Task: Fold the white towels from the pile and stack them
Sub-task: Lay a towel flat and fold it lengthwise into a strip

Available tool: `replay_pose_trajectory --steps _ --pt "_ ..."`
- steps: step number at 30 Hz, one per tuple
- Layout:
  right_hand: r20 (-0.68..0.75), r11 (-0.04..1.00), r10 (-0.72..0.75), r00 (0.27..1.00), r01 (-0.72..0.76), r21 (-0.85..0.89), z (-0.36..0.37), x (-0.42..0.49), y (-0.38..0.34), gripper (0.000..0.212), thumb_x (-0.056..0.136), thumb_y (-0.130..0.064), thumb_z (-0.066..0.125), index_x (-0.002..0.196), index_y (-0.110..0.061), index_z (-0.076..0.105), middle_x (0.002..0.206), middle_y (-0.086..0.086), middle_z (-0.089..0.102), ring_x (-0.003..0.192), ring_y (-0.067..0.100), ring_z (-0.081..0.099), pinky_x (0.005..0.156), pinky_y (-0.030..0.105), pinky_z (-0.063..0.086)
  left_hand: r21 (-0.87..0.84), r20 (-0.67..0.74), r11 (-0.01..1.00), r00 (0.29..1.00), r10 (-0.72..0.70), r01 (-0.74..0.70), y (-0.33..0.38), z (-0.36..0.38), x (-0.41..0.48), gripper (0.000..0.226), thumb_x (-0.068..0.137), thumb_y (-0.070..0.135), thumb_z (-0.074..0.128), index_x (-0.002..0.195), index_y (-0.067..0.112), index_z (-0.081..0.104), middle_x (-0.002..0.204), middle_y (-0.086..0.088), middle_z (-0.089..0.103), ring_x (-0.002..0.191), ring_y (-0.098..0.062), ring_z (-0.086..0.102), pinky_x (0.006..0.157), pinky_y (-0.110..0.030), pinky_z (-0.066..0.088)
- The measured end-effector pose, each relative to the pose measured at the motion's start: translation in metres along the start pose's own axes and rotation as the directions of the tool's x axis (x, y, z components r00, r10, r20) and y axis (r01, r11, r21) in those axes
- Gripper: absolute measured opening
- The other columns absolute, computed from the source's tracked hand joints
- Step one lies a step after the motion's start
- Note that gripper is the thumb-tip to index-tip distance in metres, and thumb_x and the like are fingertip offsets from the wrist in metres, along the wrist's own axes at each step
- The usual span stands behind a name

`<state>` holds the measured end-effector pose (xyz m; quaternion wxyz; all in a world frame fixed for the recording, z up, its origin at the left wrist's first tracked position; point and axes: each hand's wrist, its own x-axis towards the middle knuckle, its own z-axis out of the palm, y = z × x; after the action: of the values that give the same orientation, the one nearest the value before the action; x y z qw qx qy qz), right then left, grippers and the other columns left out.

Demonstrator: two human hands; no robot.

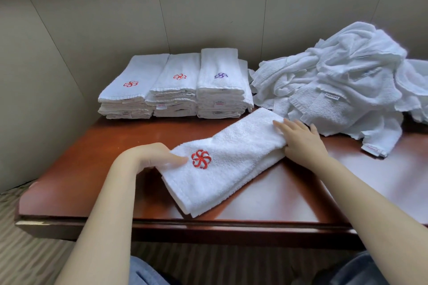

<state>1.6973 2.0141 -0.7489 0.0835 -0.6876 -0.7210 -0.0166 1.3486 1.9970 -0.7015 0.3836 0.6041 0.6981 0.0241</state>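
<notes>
1. Blue denim [148, 271] covers the person's knees at the near edge, below the table [266, 194].
2. The table is red-brown polished wood and carries all the linen.
3. A white towel [231, 157], folded into a long strip, lies slantwise on the table's near middle. It runs from near left to far right, with a red emblem [201, 159] facing up by its left end.
4. The left hand [150, 157] pinches the towel's left end. Its thumb lies on top beside the emblem, and its other fingers are hidden under the cloth.
5. The right hand [301, 140] rests flat on the towel's far right end, fingers straight and slightly spread.
6. Three stacks [176, 85] of folded towels stand side by side at the far left. Two are topped with red emblems and the rightmost with a purple one.
7. The pile [335, 85] of crumpled white towels sits at the far right, just beside the stacks.
8. A beige panelled wall [92, 18] rises behind.
</notes>
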Motion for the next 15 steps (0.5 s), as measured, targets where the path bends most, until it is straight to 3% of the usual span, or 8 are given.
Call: replay_pose_trajectory --steps 2,6,8,10,12,15 --pt "-0.037 0.997 0.081 0.996 -0.081 0.006 0.002 0.002 0.008 0.07 0.084 -0.008 0.045 0.148 -0.03 0.026 0.154 0.001 0.027 0.141 0.026 0.024 0.114 0.052 0.016 -0.055 0.047 0.994 0.994 0.095 -0.092 0.003 -0.001 -0.003 0.027 0.083 0.043 0.069 0.093 0.019 0.076 0.092 0.009 0.074 0.094 -0.01 0.067 0.075 -0.019 0.043" --pt "-0.165 0.986 0.158 0.973 -0.148 0.073 0.003 0.005 0.024 0.061 0.087 -0.005 0.04 0.143 -0.027 0.036 0.136 0.007 0.052 0.113 0.035 0.055 0.094 0.04 0.04 -0.338 -0.119 0.888 0.95 0.288 -0.311 0.008 -0.005 -0.009 0.015 0.087 0.026 0.068 0.097 0.017 0.073 0.094 0.003 0.075 0.087 -0.01 0.071 0.065 -0.014 0.05" --pt "-0.162 0.977 0.2 0.966 -0.185 0.102 0.006 0.008 0.028 0.06 0.087 -0.004 0.039 0.142 -0.029 0.038 0.131 0.009 0.056 0.11 0.036 0.057 0.09 0.04 0.041 -0.412 -0.08 0.865 0.957 0.279 -0.286 0.007 -0.003 -0.009 0.018 0.087 0.019 0.068 0.104 0.015 0.07 0.099 -0.001 0.074 0.092 -0.015 0.071 0.068 -0.018 0.055" --pt "-0.167 0.96 0.244 0.955 -0.213 0.184 0.008 0.01 0.029 0.06 0.084 -0.002 0.041 0.137 -0.028 0.048 0.129 0.011 0.058 0.113 0.035 0.054 0.092 0.04 0.041 -0.355 0.015 0.917 0.979 0.202 -0.183 0.005 0.003 -0.008 0.021 0.087 0.015 0.068 0.108 0.014 0.066 0.1 -0.003 0.074 0.092 -0.017 0.07 0.07 -0.023 0.057" --pt "-0.205 0.91 0.294 0.934 -0.208 0.357 0.008 0.013 0.029 0.058 0.078 0.002 0.045 0.127 -0.025 0.06 0.123 0.012 0.063 0.113 0.035 0.054 0.091 0.038 0.042 -0.305 -0.005 0.946 0.994 0.113 -0.109 0.005 0.006 -0.005 0.023 0.085 0.019 0.07 0.106 0.014 0.061 0.1 -0.003 0.071 0.089 -0.015 0.069 0.067 -0.024 0.057" --pt "-0.148 0.707 0.455 0.878 -0.255 0.66 0.007 0.02 0.035 0.043 0.077 -0.001 0.053 0.111 -0.019 0.072 0.114 0.009 0.069 0.112 0.029 0.058 0.09 0.032 0.044 -0.268 -0.077 0.958 0.993 0.086 -0.104 0.005 0.006 0.002 0.028 0.082 0.024 0.074 0.103 0.014 0.058 0.1 -0.004 0.069 0.091 -0.016 0.068 0.073 -0.028 0.058"
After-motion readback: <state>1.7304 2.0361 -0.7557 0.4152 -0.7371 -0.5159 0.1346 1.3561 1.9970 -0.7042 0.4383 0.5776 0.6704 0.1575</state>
